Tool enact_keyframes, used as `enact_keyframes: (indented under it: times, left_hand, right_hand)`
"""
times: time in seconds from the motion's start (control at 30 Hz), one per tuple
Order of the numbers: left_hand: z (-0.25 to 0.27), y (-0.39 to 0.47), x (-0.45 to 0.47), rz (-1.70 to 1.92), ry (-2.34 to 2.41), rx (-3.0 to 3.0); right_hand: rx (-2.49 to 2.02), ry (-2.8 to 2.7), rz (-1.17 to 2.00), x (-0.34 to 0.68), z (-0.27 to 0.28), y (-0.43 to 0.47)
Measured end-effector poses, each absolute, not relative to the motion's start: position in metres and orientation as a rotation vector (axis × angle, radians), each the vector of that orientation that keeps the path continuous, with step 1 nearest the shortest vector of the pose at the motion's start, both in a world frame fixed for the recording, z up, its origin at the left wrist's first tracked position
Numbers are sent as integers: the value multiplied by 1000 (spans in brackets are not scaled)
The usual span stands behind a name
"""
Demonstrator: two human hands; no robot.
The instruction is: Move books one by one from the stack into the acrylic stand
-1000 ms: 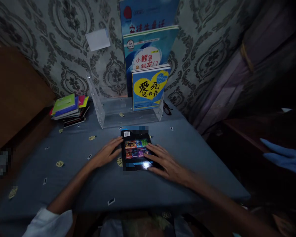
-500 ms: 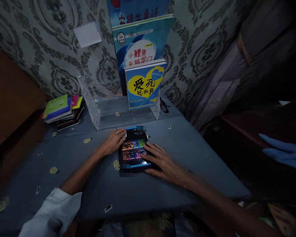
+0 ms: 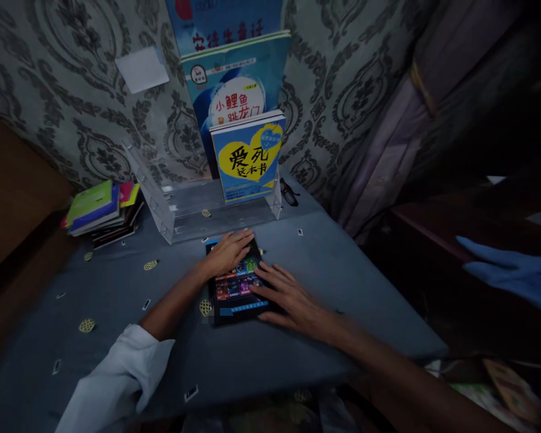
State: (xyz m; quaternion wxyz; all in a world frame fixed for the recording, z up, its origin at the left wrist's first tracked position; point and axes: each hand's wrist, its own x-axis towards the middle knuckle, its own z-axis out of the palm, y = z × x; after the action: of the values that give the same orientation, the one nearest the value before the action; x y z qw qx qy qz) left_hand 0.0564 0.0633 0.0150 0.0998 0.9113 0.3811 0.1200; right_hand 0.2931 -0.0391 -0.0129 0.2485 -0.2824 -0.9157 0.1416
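A thin black book (image 3: 238, 290) with rows of small bright pictures and blue strips on its cover lies flat on the grey cloth of the table (image 3: 342, 288). Across its upper part rests my left hand (image 3: 229, 251), palm down with the fingers stretched out, hiding some of the cover. My right hand (image 3: 293, 297) lies along the right edge, its fingers spread and a few of the tips on the cover. Neither hand grips anything.
Behind the book stands a clear acrylic rack (image 3: 207, 221) holding several picture books (image 3: 250, 159). A stack of notebooks (image 3: 97, 210) sits at left, glasses (image 3: 289, 193) right of the rack. A blue glove (image 3: 514, 270) shows at the far right.
My left hand has slid from the book's upper left edge rightward across its upper part. The right hand stays at the right edge. The whole view has shifted slightly.
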Motion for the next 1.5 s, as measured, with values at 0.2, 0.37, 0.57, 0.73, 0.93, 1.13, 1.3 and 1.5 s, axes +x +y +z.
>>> enact_keyframes:
  times: [0.2,0.37,0.57,0.73,0.93,1.13,1.3,1.5]
  left_hand:
    - [23,36,58,295,1011,2731]
    - [36,-7,67,228,838,2710]
    - [47,-54,72,169,650,2612]
    - [40,-31,46,222,830,2610]
    - [24,16,-18,369,1465,2523]
    - [20,-17,-31,398,1367,2607]
    - [23,-78,-21,405,1209,2726]
    - [24,-138,-9,391,1171,2825]
  right_hand:
    - [-878,-2441,324,290,-7,-42]
    - [-933,-2408,313,287,-5,-43]
    - [-888,-2432,327,291,-8,-42]
    - [-847,-2453,307,292,-13,-41]
    - [-841,-2475,256,293,-13,-37]
    - [-871,-2511,253,292,-9,-38]
    - [-885,-2522,254,290,-10,-38]
    - [-889,-2514,253,290,-8,-41]
